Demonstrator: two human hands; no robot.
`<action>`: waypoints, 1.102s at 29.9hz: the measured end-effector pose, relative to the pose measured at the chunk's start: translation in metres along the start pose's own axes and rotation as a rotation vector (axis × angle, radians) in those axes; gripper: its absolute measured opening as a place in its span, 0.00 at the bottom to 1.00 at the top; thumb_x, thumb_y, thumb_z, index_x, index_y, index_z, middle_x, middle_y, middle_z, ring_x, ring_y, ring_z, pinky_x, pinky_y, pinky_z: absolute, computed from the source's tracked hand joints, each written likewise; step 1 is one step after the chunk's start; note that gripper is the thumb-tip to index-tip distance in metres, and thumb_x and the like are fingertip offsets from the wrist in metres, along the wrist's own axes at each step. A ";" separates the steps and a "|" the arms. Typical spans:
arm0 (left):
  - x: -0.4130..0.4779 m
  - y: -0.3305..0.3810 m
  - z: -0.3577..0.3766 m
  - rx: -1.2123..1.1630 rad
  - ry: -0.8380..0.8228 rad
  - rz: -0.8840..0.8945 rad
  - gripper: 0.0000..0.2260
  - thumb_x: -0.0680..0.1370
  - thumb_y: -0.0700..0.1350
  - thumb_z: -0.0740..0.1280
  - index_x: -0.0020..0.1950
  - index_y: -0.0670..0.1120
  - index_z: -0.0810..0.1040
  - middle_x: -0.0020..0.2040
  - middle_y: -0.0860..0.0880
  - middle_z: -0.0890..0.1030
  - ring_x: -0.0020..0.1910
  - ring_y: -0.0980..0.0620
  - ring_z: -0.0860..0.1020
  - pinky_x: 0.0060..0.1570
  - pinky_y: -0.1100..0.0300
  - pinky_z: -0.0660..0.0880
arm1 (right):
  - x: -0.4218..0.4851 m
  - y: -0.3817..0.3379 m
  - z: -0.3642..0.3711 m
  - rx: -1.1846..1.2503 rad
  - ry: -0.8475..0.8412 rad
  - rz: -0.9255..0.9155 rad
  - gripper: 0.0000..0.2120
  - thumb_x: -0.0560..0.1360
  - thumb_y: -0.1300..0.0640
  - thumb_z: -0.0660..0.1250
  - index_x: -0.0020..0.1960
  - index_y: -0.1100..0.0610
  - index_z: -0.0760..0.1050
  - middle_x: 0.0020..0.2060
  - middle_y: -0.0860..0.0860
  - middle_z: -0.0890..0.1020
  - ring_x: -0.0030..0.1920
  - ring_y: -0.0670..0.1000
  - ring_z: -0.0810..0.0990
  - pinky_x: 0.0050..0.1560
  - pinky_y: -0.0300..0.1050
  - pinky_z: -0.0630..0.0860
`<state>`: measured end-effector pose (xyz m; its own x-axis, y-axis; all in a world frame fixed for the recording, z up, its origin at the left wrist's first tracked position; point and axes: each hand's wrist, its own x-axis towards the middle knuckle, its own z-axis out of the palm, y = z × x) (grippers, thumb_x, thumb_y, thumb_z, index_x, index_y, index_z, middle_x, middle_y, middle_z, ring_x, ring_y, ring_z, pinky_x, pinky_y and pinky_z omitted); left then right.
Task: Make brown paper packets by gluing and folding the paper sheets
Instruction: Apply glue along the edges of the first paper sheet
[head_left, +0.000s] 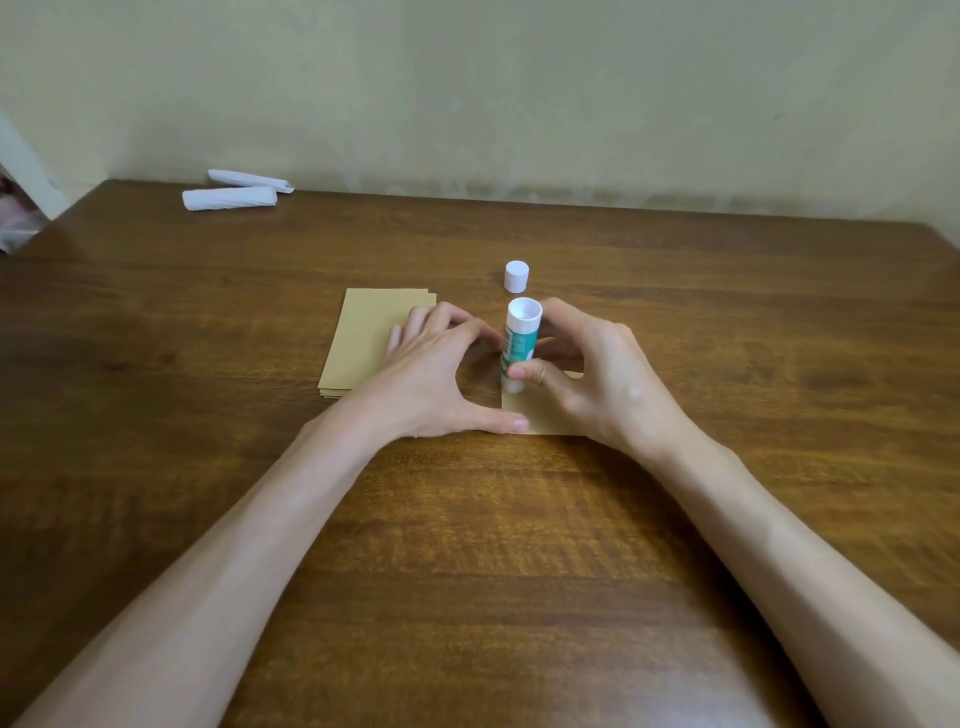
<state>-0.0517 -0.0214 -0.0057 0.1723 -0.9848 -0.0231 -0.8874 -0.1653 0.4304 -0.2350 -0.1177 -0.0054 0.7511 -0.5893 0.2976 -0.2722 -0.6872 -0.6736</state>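
Head view: right hand (608, 379) pinches the glue stick (519, 338) upright on the left edge of the sheet (543, 415); left hand (431, 374), fingers straight, pins it.

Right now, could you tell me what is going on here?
A person is gluing brown paper. The right hand grips a white-and-green glue stick standing upright on a brown paper sheet, while the left hand pins that sheet's near corner with its thumb. The white round cap stands behind it, and a stack of brown paper sheets lies to the left.
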 end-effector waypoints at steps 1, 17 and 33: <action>0.000 0.000 0.000 0.000 -0.001 -0.002 0.42 0.65 0.72 0.74 0.75 0.57 0.68 0.69 0.57 0.64 0.70 0.56 0.57 0.66 0.58 0.56 | 0.000 0.000 0.001 -0.009 0.005 0.001 0.13 0.79 0.54 0.76 0.60 0.47 0.76 0.53 0.43 0.86 0.59 0.45 0.85 0.61 0.56 0.83; 0.000 0.000 0.000 0.022 -0.009 -0.012 0.43 0.65 0.73 0.73 0.75 0.57 0.68 0.71 0.55 0.64 0.72 0.54 0.57 0.71 0.54 0.56 | 0.010 0.001 0.007 -0.083 0.081 0.023 0.16 0.80 0.56 0.75 0.65 0.54 0.76 0.54 0.47 0.86 0.59 0.49 0.85 0.60 0.55 0.83; 0.000 -0.001 0.001 -0.003 -0.008 -0.025 0.41 0.64 0.72 0.75 0.73 0.60 0.68 0.69 0.56 0.62 0.72 0.55 0.57 0.72 0.53 0.57 | 0.011 0.001 -0.006 0.140 0.236 -0.009 0.13 0.79 0.57 0.76 0.59 0.51 0.76 0.54 0.46 0.85 0.55 0.44 0.86 0.59 0.48 0.84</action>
<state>-0.0515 -0.0217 -0.0073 0.1904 -0.9808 -0.0413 -0.8816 -0.1893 0.4323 -0.2308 -0.1273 0.0018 0.5879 -0.6774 0.4422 -0.1677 -0.6368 -0.7525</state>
